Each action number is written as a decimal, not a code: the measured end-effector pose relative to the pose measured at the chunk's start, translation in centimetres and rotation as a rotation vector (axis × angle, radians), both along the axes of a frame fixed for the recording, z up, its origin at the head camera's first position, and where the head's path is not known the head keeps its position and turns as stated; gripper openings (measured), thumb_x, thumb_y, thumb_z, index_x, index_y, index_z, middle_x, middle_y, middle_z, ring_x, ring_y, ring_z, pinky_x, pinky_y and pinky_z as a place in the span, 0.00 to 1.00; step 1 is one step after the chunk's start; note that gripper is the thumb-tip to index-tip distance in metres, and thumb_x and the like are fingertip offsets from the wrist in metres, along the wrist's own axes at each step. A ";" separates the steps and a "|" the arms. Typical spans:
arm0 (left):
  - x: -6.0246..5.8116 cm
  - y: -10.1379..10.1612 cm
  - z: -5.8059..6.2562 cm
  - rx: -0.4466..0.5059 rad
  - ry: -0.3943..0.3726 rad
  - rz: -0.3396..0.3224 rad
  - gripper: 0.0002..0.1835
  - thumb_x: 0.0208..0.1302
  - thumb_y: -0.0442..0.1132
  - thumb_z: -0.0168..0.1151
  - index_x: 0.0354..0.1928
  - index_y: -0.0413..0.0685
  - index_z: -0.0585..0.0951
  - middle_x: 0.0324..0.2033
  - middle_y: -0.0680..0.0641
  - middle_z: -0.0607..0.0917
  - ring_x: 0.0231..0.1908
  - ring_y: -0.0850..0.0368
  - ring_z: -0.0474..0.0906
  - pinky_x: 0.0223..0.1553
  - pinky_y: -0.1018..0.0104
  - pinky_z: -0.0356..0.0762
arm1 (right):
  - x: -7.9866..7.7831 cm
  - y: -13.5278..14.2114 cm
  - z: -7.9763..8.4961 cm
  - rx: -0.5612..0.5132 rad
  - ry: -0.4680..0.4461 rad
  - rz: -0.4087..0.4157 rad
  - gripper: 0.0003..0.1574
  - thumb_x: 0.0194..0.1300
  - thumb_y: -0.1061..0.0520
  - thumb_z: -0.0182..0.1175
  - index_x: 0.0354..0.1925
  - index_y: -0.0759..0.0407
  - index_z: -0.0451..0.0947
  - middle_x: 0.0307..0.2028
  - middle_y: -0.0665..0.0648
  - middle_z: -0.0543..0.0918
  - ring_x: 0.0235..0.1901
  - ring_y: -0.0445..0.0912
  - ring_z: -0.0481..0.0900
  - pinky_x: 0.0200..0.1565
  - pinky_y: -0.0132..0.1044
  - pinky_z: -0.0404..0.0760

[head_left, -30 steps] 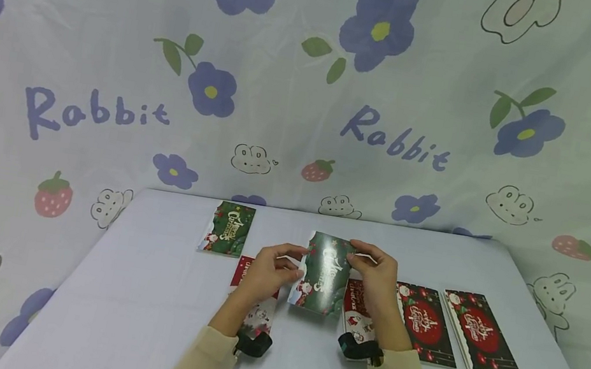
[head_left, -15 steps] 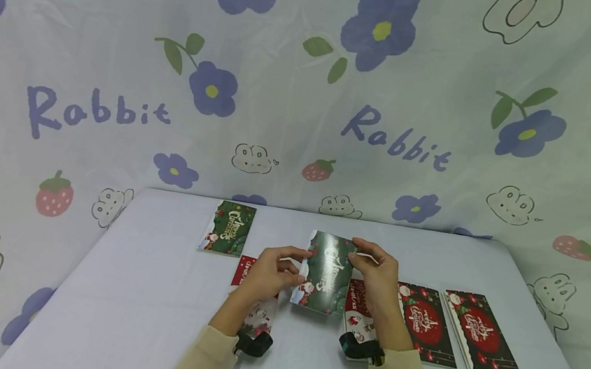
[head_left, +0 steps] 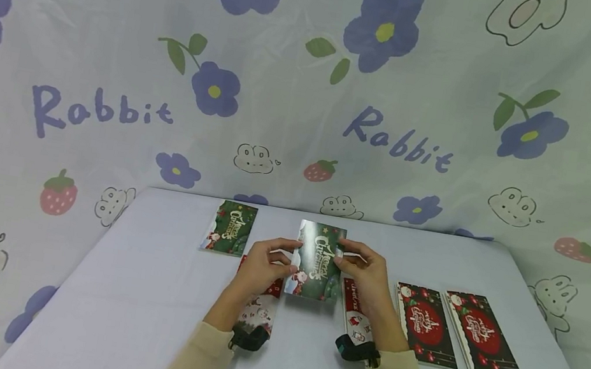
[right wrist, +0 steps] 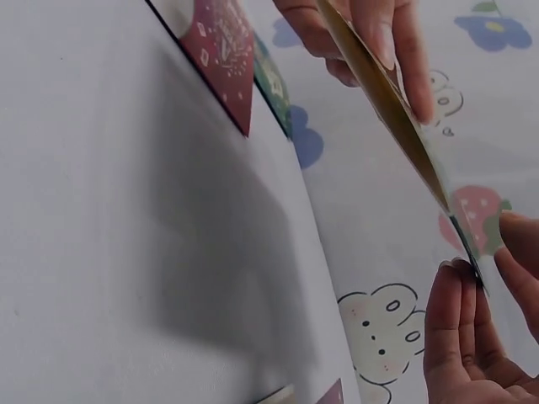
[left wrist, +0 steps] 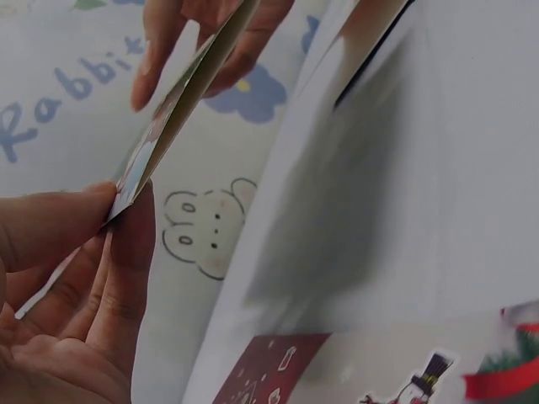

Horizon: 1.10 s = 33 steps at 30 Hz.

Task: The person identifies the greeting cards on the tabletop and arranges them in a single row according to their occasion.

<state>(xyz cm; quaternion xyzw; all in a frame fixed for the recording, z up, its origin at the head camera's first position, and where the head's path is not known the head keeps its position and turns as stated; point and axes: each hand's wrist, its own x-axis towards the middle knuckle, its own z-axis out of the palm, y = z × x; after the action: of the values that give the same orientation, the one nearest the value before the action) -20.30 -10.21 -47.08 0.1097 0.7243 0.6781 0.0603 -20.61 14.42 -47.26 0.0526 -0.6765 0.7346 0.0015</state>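
A green Christmas card [head_left: 316, 262] with gold lettering is held upright above the middle of the table. My left hand [head_left: 262, 268] pinches its left edge between thumb and fingers. At the opposite edge my right hand [head_left: 366, 277] has its thumb and fingers on the card. Seen nearly edge-on in the left wrist view, the card [left wrist: 173, 109] has its lower corner between thumb and fingertips. In the right wrist view the card [right wrist: 396, 109] shows a tan inner side. Under my forearms lie two red-and-white Christmas cards, the left one [head_left: 261, 308] and the right one [head_left: 356, 317], both partly covered.
Another green card [head_left: 230, 228] lies at the back left of the white table [head_left: 135, 314]. On the right lie two dark cards with red circles, one nearer [head_left: 427, 325] and one farther right [head_left: 483, 333]. A patterned cloth [head_left: 285, 105] hangs behind the table.
Both hands have shifted slightly left and the green card has moved left and up a little with them. The cards on the table stay where they were.
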 end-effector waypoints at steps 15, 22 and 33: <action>-0.4 -1.6 -0.1 0.009 0.024 0.034 0.26 0.64 0.20 0.69 0.64 0.43 0.84 0.58 0.39 0.80 0.41 0.53 0.82 0.41 0.67 0.85 | 0.4 -1.8 0.1 0.069 -0.010 0.012 0.30 0.61 0.76 0.70 0.62 0.68 0.81 0.58 0.69 0.78 0.51 0.57 0.77 0.42 0.28 0.81; -0.4 -1.9 -0.2 -0.004 0.030 0.043 0.26 0.65 0.21 0.69 0.64 0.43 0.84 0.59 0.40 0.80 0.41 0.53 0.82 0.40 0.68 0.84 | 0.4 -2.2 -0.2 0.073 0.006 -0.011 0.31 0.59 0.78 0.70 0.61 0.69 0.81 0.55 0.68 0.78 0.49 0.52 0.77 0.44 0.27 0.81; -0.2 -1.9 -0.4 -0.056 0.016 0.122 0.24 0.64 0.21 0.69 0.61 0.43 0.85 0.52 0.39 0.83 0.39 0.53 0.84 0.34 0.67 0.81 | 0.4 -3.2 -1.0 0.084 -0.009 -0.064 0.30 0.58 0.78 0.70 0.60 0.70 0.82 0.51 0.68 0.80 0.47 0.53 0.80 0.44 0.27 0.82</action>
<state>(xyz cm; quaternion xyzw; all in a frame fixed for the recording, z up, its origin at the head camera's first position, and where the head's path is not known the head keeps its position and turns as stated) -20.50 -12.08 -47.51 0.0688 0.7488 0.6590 0.0160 -20.17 11.21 -48.22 0.0277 -0.7080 0.7054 0.0198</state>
